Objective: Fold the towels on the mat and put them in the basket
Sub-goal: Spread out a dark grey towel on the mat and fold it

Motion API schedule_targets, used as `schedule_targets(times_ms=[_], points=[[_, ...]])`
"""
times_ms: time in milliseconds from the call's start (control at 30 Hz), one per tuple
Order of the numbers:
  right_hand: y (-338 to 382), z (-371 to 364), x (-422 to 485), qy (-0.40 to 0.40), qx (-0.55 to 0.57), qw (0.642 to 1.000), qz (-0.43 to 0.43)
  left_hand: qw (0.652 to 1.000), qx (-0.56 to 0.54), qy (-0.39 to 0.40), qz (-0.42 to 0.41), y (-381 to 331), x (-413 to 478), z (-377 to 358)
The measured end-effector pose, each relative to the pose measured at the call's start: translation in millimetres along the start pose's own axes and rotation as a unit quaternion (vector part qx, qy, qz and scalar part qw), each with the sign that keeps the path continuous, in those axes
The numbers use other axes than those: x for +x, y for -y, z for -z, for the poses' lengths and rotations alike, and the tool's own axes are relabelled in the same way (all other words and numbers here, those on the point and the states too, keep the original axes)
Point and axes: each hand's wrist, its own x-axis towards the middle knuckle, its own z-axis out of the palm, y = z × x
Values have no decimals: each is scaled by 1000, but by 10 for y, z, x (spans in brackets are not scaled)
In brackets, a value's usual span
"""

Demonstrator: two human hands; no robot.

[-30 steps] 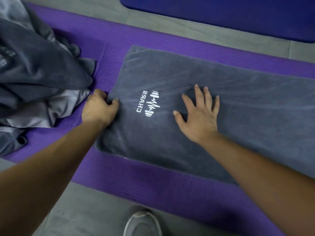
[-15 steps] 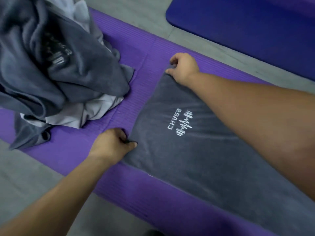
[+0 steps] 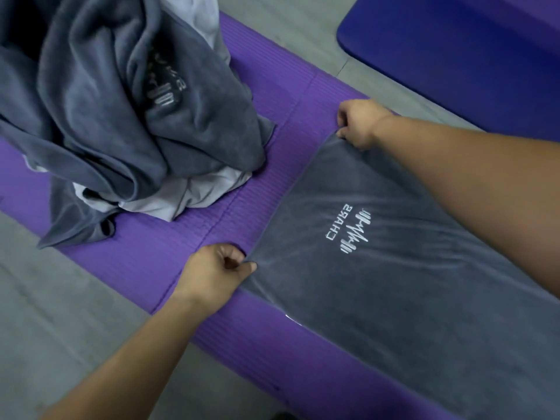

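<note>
Held grey towel [image 3: 378, 298] flat on mat [image 3: 257, 192] by both corners.
Pinched with left hand [image 3: 218, 268], right hand [image 3: 359, 122]; best lifted level together.

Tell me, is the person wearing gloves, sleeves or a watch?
No gloves: the left hand and the right hand are bare. No sleeve comes into view behind either one, and no watch or bracelet shows at either wrist.

Grey floor [image 3: 45, 313], blue mat [image 3: 454, 40] beyond
</note>
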Motion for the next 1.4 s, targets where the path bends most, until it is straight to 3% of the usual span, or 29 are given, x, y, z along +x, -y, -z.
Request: schedule_targets(times_ms=[100, 200, 300, 400, 500, 600, 767, 867, 1133, 1400], points=[[8, 28, -7, -23, -11, 1000, -16, 996, -78, 36, 20, -32, 32, 38], [-59, 73, -53, -91, 108, 989, -35, 984, -157, 72, 35, -48, 23, 120], [-178, 206, -171, -137, 297, 942, -70, 946, -290, 143, 33, -115, -78, 218], [-362, 382, -403, -191, 399, 889, -117, 904, -366, 221, 17, -389, -245, 103], [-583, 476, -705, -225, 460, 842, -170, 894, -362, 265, 17, -836, -408, -282], [-922, 499, -1102, -206, 548, 783, -213, 900, -339, 272, 31, -1313, -613, -744], [-1653, 498, -1786, -236, 562, 768, -195, 899, -258, 353, 2, -1946, -1016, -1332], [-2080, 508, -2241, -279, 582, 736, -204, 896, -229, 381, 5, -2262, -1342, -1726], [-3336, 245, -3635, -315, 712, 585, -229, 905, -247, 347, 4, -2593, -2429, -3491], [-4803, -448, -4742, -374, 724, 508, -280, 920, -216, 328, -11, -2487, -3332, -5064]])
